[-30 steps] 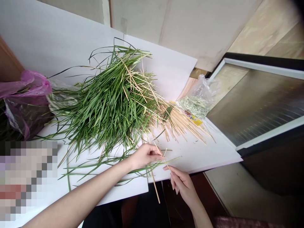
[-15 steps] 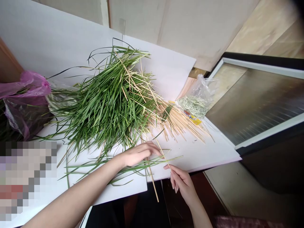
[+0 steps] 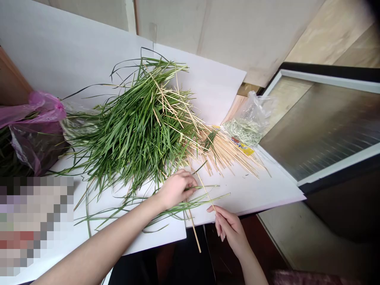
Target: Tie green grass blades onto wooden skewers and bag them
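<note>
My right hand (image 3: 230, 227) pinches a thin bamboo skewer (image 3: 204, 185) near its lower end, and the stick slants up to the left over the table. My left hand (image 3: 178, 189) is closed in a pinch on a garlic chive blade (image 3: 209, 186), whose end sticks out to the right of the fingers. Loose chive blades (image 3: 160, 215) lie beneath the left hand and wrist. Another skewer (image 3: 195, 233) lies below that hand and juts over the table's front edge. Behind the hands rises a big heap of garlic chives (image 3: 133, 134).
Many bamboo skewers (image 3: 228, 152) fan out right of the heap, some lying on it. A clear bag (image 3: 252, 122) with pale green contents stands at the back right. Pink and dark plastic bags (image 3: 44, 118) sit left. A framed glass panel (image 3: 326, 126) borders the white table (image 3: 267, 190).
My left hand has drawn back a little to the left, and its fingers have curled from stretched out to closed on a chive blade. My right hand keeps its hold on the skewer.
</note>
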The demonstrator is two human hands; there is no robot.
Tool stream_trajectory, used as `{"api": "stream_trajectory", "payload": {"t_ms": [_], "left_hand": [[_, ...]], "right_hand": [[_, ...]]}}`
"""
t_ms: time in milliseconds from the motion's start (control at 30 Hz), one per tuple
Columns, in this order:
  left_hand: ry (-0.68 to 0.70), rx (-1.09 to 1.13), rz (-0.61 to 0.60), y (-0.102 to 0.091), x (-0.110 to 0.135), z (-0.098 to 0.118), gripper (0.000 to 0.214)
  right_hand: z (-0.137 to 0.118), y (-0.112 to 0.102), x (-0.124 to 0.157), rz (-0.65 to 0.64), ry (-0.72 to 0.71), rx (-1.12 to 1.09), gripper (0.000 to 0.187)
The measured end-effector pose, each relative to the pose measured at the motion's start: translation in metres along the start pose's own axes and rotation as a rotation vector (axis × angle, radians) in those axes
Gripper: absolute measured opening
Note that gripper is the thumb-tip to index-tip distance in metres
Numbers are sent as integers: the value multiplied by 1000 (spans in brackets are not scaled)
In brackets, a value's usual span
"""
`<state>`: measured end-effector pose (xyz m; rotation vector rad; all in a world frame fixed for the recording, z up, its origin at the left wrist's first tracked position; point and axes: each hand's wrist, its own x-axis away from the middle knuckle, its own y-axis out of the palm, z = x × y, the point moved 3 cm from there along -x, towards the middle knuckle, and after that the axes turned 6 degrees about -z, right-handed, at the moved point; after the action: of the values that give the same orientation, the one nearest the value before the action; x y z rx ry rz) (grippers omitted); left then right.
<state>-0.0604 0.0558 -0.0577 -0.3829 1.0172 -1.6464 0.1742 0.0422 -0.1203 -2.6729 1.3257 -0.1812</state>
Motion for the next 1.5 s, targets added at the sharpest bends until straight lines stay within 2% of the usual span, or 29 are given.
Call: {"api": "stream_trajectory", "payload": {"t_ms": [100,200,300,700,933,1500], "left_hand": [[-98,331,162,-9,-2,-7,12],[-158,666,256,-12,-2,-11,25],[-168,786,297,-12,-2,-11,35],[-161,824,269,-12,-1,-3,35],[-76,919,277,-11,-3,-3,41],[-130,878,253,-12,-2,-2,36]], "right_hand": [[0,1,0,16,-5,-2,48],[-1,1,0,11,-4,-17,45],[-2,1,0,2,3,-26,44],[-2,0,0,12,27,-47,46],[-1,1,0,9,18,-48,44],[1,1,0,8,-8,-75,39]]}}
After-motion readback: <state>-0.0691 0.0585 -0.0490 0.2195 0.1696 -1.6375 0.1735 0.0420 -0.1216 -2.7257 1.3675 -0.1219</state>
